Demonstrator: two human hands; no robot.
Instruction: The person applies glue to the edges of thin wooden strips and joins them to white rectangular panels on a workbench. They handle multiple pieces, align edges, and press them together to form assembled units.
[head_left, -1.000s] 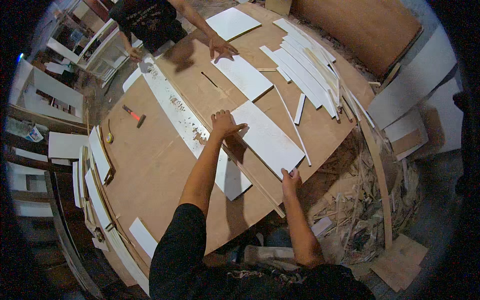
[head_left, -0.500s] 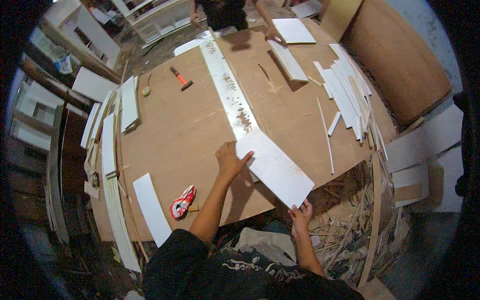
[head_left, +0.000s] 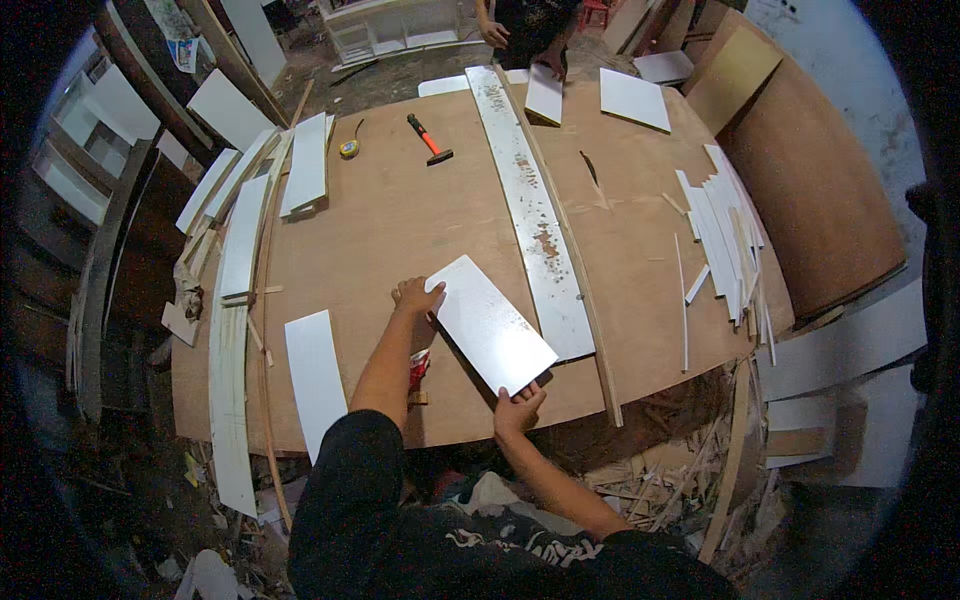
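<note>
Head view | white panel (head_left: pixel 488 322) lay left of the near end of the speckled board (head_left: pixel 527 200) | left hand (head_left: pixel 413 296) grasped its left edge, right hand (head_left: pixel 519 411) its near end, apparently spread for balance

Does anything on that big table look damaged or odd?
Yes: the long board, right of the held panel, has blotchy brown patches along its white face, while that panel looks mostly clean. Whether they are chips or dirt, I can't tell.

White board (head_left: pixel 490 325), orange-and-black hammer (head_left: pixel 425 136)
</note>
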